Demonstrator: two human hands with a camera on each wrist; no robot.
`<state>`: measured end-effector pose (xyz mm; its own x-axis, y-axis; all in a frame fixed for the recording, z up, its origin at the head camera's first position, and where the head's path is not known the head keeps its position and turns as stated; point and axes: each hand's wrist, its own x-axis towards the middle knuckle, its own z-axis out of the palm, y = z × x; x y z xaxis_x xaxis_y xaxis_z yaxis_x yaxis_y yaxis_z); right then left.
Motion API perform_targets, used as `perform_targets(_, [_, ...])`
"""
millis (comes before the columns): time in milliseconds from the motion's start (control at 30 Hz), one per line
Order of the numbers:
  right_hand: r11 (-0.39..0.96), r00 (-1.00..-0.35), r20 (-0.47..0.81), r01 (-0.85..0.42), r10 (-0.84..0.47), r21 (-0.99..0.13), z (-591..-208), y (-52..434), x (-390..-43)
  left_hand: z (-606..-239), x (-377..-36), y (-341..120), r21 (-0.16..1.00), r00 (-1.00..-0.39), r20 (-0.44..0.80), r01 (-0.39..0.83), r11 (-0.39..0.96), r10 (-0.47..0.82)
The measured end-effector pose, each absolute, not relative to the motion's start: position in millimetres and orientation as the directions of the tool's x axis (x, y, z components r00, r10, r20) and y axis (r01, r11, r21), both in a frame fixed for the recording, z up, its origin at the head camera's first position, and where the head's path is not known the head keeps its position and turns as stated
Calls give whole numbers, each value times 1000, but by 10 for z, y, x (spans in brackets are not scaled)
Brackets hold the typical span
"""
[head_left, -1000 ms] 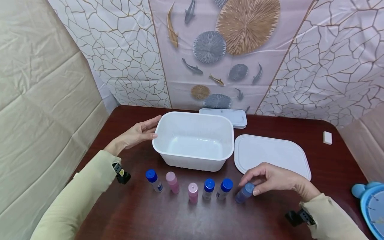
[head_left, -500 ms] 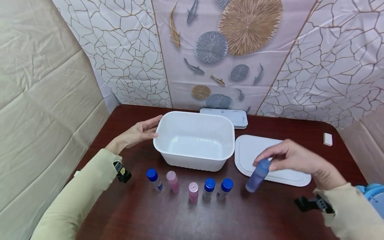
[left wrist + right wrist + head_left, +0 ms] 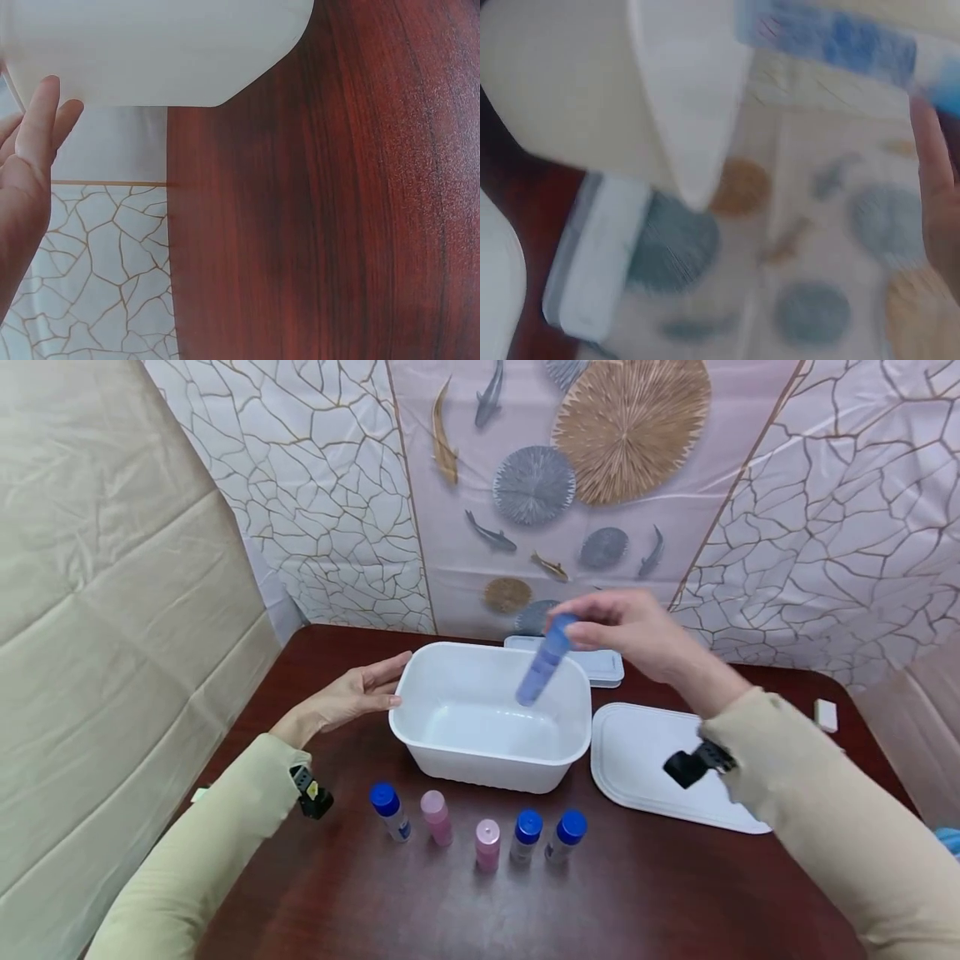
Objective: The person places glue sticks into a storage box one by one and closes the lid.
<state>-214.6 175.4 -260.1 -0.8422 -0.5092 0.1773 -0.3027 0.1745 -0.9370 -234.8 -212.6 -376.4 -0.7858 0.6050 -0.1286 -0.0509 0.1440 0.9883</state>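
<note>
Now right hand (image 3: 626,628) is pinching the bottle (image 3: 543,662), upper centre. Left hand (image 3: 347,695) — fingers outstretched — is likely steadying the tub (image 3: 487,766).

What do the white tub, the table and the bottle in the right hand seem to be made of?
White tub: probably plastic, smooth, with a soft shine on its inner floor.
Table: wood or wood-look laminate, faintly shiny; dark grain streaks show in the left wrist view.
Bottle in the right hand: perhaps plastic, from its bluish, seemingly translucent body; blur hides the finish.
</note>
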Motion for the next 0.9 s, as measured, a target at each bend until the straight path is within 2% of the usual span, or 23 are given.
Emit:
perform_targets(133, [176, -919, 67, -146, -390, -973, -2799, 1341, -2326, -3758, -2343, -2119, 987, -792, -134, -51, 154, 596])
perform_targets(267, [267, -938, -14, -85, -347, -960, -2976, 1034, -2424, -3760, -2337, -2115, 984, -793, -142, -50, 170, 593])
perform_targets(500, [436, -913, -85, -108, -400, -893, -3172, 667, -2489, -3775, -2336, -2119, 989, -784, -127, -50, 141, 608])
perform_targets(767, [493, -887, -144, -104, -439, -864, -3263, 483, -2540, -3787, -2343, -2130, 988, -783, -133, -55, 147, 608])
perform_targets(900, [530, -882, -129, -151, -454, -835, -3202, 465, -2544, -3780, -2358, -2143, 988, -779, -131, -53, 143, 613])
